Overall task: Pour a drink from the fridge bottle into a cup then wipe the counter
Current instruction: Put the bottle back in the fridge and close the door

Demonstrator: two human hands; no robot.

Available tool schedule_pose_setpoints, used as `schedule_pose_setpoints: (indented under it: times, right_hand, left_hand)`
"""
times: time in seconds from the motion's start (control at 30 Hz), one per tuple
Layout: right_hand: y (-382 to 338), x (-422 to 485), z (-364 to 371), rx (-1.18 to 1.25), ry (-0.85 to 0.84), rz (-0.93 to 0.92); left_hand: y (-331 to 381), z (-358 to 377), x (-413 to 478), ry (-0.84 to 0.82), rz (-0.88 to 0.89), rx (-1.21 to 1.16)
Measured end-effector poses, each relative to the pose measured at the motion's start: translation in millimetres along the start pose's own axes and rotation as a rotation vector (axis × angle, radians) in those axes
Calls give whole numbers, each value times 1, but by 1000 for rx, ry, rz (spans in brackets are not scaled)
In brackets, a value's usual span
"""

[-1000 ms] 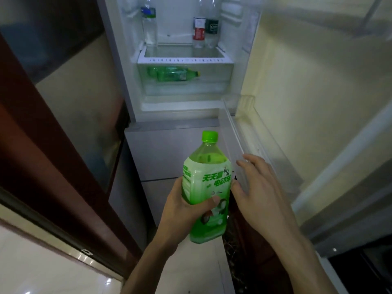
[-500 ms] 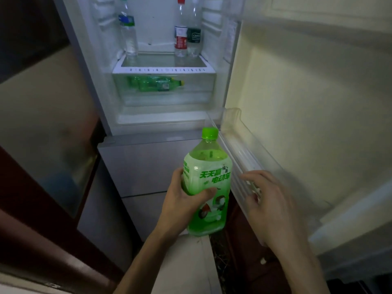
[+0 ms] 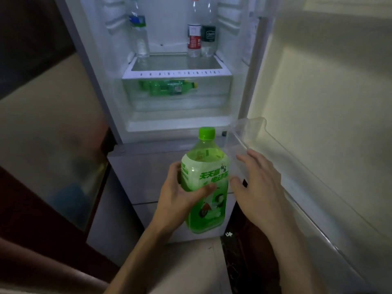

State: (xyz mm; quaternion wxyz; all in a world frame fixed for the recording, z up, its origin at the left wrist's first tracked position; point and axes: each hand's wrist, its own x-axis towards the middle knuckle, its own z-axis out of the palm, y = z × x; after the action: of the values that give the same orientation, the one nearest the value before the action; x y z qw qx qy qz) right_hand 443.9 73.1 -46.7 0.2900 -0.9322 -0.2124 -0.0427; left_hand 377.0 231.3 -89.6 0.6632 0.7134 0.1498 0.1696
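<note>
I stand before an open fridge (image 3: pixel 178 122). My left hand (image 3: pixel 180 198) grips a large green drink bottle (image 3: pixel 205 166) with a green cap, held upright in front of the closed lower fridge door. My right hand (image 3: pixel 258 187) is just right of the bottle with fingers straight and spread, at the inner edge of the clear door shelf (image 3: pixel 248 134) on the open fridge door (image 3: pixel 318 124). It holds nothing. No cup or counter is in view.
Inside the fridge stand three clear bottles: one at the left (image 3: pixel 139 32), two at the right (image 3: pixel 194 35). A green bottle (image 3: pixel 169 87) lies in the drawer below. A dark wooden cabinet (image 3: pixel 42 198) with a glass panel is at the left.
The view has tilted up and shifted, so the fridge sits more central. My right hand has risen from low beside the door shelf to the shelf's inner edge. The left hand keeps its grip.
</note>
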Motion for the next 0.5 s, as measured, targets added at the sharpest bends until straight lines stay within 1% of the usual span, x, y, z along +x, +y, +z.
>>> schedule_pose_setpoints:
  times: [0.1, 0.2, 0.3, 0.37, 0.5]
  right_hand:
    - [-13, 29, 14, 55, 4, -10]
    - [-30, 58, 30, 172, 47, -60]
    - [-49, 93, 43, 350, 42, -55]
    - [-68, 118, 46, 449, 55, -46]
    - [-104, 164, 41, 552, 96, -67]
  left_hand:
    - [1, -24, 32, -54, 57, 49]
    - [0, -49, 67, -59, 92, 81]
    - [2, -72, 105, -41, 126, 119]
    - [10, -88, 130, -18, 177, 148]
    - [44, -122, 176, -27, 284, 216]
